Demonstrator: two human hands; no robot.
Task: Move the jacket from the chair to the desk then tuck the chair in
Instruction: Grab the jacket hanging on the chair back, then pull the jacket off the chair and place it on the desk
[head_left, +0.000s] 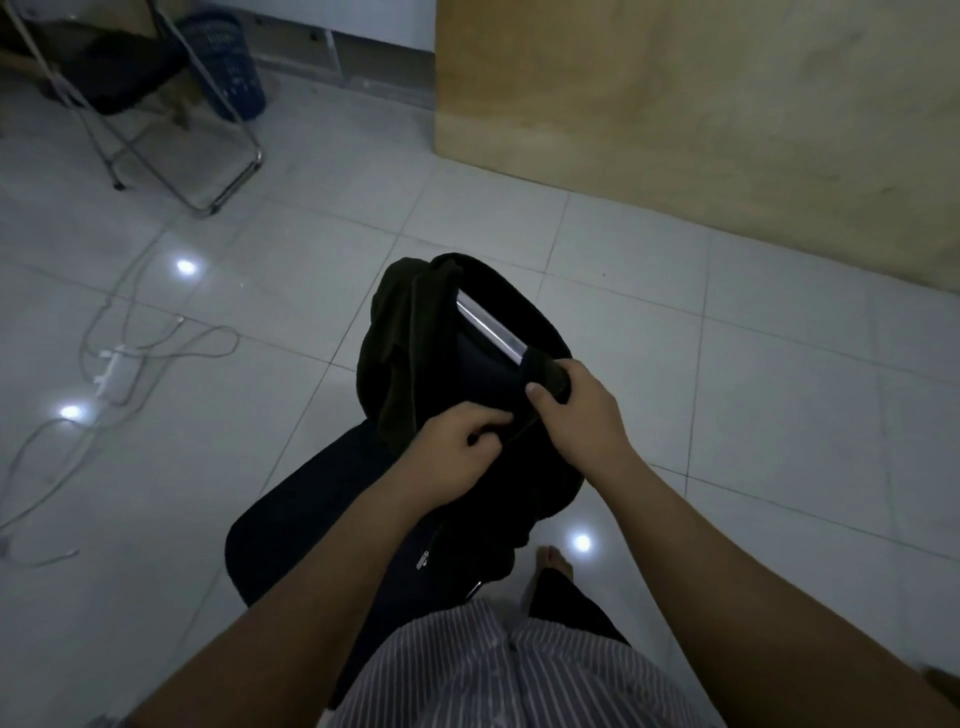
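A dark jacket (415, 332) hangs over the backrest of a black chair (311, 499) in the middle of the tiled floor. A shiny metal bar (491, 330) of the backrest shows through the cloth. My left hand (457, 449) is closed on a fold of the jacket just below the bar. Beside it, my right hand (576, 410) pinches the jacket's edge at the bar's right end. The chair's seat reaches toward the lower left, partly hidden by my left forearm. No desk top is visible.
A tall yellowish wooden panel (701, 114) stands at the upper right. A folding metal chair (156, 104) and a blue basket (228, 62) sit at the upper left. White cables and a power strip (117, 366) lie on the floor at left. My bare foot (553, 561) is beside the chair.
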